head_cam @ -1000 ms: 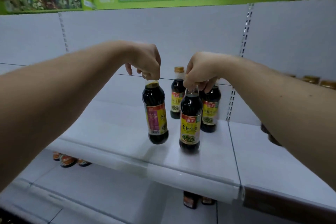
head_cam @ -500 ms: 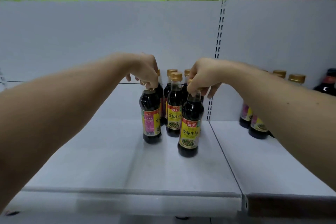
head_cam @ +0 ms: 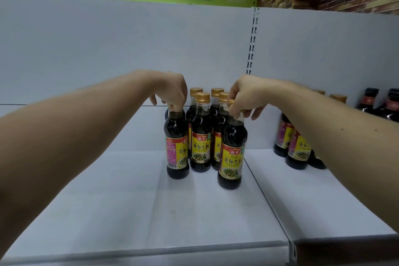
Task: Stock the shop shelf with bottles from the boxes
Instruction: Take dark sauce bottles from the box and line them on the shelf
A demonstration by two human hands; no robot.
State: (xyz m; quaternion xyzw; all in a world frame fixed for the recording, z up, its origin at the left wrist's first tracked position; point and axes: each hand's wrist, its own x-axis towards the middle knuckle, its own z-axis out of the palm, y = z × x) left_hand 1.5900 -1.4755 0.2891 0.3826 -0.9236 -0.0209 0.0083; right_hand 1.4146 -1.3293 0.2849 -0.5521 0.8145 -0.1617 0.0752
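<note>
Now, in the head view, both soy sauce bottles are down on the white shelf (head_cam: pixel 129 201), where a second ago they hung in the air over its front edge. The left hand (head_cam: pixel 172 90) has its fingers curled down round the neck and cap of the left bottle (head_cam: pixel 176 147), which stands upright just left of the gold-capped cluster (head_cam: pixel 200 136), its barcode side turned forward. The right hand (head_cam: pixel 244 95) pinches the cap of the right bottle (head_cam: pixel 232 157) with thumb and forefingers, the other fingers loosely spread; this bottle stands upright in front of the cluster's right side, beside the seam between shelf boards. More soy sauce bottles (head_cam: pixel 298 151) stand on the neighbouring board.
</note>
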